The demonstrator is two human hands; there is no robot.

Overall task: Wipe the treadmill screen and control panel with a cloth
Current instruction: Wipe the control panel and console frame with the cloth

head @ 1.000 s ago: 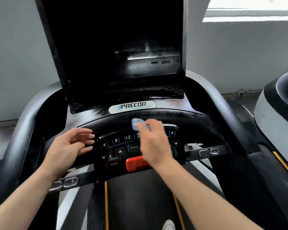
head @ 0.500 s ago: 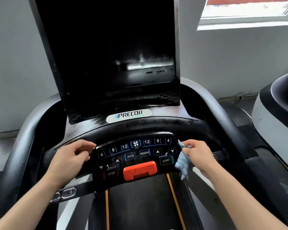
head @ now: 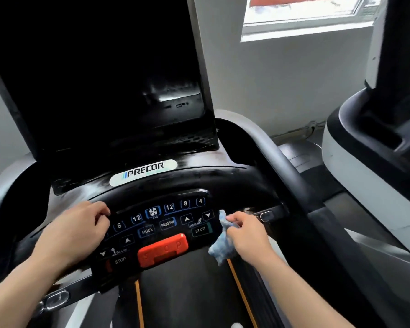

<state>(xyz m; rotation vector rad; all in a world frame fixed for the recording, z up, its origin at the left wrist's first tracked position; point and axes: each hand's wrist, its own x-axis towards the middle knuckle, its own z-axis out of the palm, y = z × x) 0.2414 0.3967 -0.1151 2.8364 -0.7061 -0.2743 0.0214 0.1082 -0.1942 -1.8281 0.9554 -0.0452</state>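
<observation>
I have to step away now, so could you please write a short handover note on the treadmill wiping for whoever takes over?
Right hand: pinches the blue cloth at the right edge of the control panel, beside the START button; the cloth hangs off the panel.
Left hand: fingers curled on the panel's left edge, covering its leftmost keys, holding nothing.
Done: cannot be judged; smears show by the PRECOR badge.
Left: the dark screen, the badge ledge, another pass over the keys and the red stop bar.
</observation>
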